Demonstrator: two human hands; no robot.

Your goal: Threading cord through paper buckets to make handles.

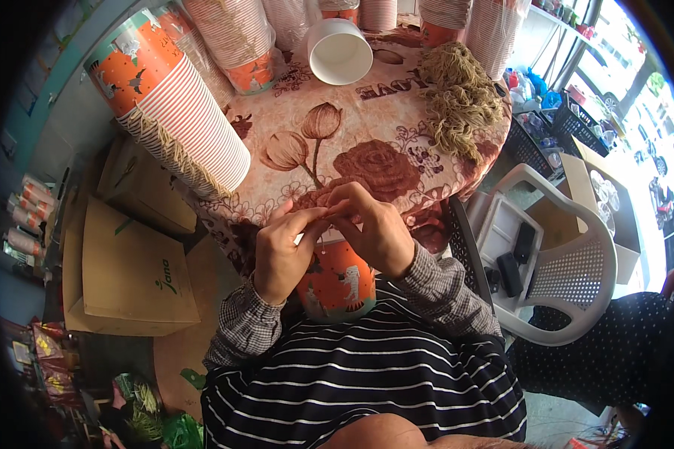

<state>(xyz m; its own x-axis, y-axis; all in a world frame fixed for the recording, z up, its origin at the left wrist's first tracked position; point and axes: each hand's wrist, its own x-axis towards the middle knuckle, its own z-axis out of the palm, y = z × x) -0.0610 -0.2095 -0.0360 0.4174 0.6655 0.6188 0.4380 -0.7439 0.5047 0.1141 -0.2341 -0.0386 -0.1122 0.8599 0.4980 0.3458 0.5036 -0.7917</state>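
An orange paper bucket with grey and white animal figures stands upright against my lap, its rim just under my fingers. My left hand is closed in a pinch over the rim on the left side. From the right, my right hand is closed too, its fingertips meeting the left ones above the bucket. What the fingertips hold is too small to make out. Ahead on the table lies a loose heap of tan cord. A tall nested stack of buckets with cord along its side leans at the table's left.
A flower-patterned cloth covers the round table. A white bucket lies tipped toward me among bagged stacks. Cardboard boxes stand at left. A grey plastic chair holds a tray and dark objects at right; a person in dotted dark clothing is beside it.
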